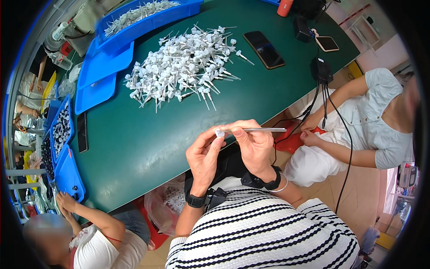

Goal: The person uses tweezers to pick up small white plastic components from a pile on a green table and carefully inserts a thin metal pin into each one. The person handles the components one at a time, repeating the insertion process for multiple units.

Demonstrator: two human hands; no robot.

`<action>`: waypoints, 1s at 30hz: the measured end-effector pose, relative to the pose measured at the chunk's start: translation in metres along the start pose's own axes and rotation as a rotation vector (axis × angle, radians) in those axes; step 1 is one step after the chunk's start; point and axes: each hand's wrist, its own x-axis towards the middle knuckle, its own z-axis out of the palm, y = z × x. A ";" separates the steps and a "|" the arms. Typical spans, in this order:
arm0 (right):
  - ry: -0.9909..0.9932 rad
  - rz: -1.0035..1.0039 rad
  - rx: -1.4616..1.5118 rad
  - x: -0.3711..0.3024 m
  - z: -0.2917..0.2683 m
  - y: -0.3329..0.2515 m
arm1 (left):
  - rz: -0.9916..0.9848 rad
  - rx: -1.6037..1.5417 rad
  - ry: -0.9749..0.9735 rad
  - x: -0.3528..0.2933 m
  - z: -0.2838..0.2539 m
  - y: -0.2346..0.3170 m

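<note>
Above the near edge of the green table (134,157), my left hand (204,154) pinches a small white plastic part (220,133) between thumb and fingertips. My right hand (256,150) is closed around a slim silver metal tool (273,130), whose thin end reaches the white part. Whether that tool is a pair of tweezers or a blade, I cannot tell. Beyond my hands lies a large heap of white plastic parts with thin stems (183,67).
A blue bin of similar parts (143,15) stands at the far left, near blue trays (105,62). Phones (264,49) lie on the table. Black cables (345,121) hang at the right. One person (376,116) sits right, another (98,224) left. A plastic bag (161,210) is below the edge.
</note>
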 end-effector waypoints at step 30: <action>-0.005 0.063 0.163 -0.001 0.010 0.004 | 0.119 0.254 0.138 0.001 -0.010 0.008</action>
